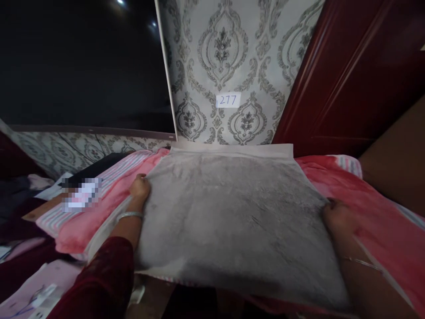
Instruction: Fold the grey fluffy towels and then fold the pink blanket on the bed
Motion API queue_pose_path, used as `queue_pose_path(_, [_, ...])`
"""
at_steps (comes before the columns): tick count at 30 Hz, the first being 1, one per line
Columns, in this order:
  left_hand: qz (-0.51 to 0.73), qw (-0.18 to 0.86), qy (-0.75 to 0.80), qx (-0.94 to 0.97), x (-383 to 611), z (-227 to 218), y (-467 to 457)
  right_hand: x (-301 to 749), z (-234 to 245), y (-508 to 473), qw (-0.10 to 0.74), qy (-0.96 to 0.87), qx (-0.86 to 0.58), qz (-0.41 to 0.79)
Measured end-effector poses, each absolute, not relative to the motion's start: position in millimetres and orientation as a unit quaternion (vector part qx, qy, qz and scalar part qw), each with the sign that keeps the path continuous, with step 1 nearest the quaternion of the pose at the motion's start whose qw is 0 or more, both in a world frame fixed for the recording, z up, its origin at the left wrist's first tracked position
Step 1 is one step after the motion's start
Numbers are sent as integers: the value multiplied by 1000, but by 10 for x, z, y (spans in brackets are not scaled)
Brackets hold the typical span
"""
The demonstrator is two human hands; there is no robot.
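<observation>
A grey plush cloth with a pale border (229, 208) lies spread out in front of me, over a pink and red blanket (102, 199) that shows on both sides. Closed on the cloth's left edge is my left hand (140, 187), with a bangle on its wrist. My right hand (338, 217) grips the opposite edge; it is slightly blurred. Between the two hands the cloth is fairly flat with a few creases. Its near edge hangs down toward me.
A large dark television screen (83, 66) is at the upper left. Patterned wallpaper (222, 48) carries a paper label (228, 100) reading 277. To the right stands a dark red wooden panel (345, 71). A pink surface (43, 283) with small items is at the lower left.
</observation>
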State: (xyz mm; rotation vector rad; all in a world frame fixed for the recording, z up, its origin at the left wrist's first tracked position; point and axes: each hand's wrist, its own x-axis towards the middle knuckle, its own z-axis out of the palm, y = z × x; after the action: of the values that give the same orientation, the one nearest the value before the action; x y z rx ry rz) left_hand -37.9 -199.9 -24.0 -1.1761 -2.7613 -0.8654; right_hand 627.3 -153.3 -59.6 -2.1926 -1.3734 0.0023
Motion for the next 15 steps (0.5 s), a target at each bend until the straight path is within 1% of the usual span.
queue_pose_path(2, [-277, 0, -887, -370, -363, -199, -1988, 6138, -566, -1486, 265, -555, -785, -73])
queue_pose_path(4, [-277, -13, -887, -370, -373, -136, -1941, 5915, -542, -1369, 265, -622, -728, -114])
queue_pose_path(7, [-275, -34, -881, -384, -431, -9, -1783, 5390, -544, -1132, 276, -736, -612, -87])
queue_pose_path(10, [-278, -45, -871, -403, -496, 106, -1540, 4766, -614, -980, 295, -802, -517, -42])
queue_pose_path(12, [-285, -47, -863, -414, -521, 149, -1356, 4424, -702, -974, 281, -826, -488, -23])
queue_pose_path(15, [-299, -54, -851, -429, -541, 175, -1077, 4156, -854, -1046, 229, -848, -477, -22])
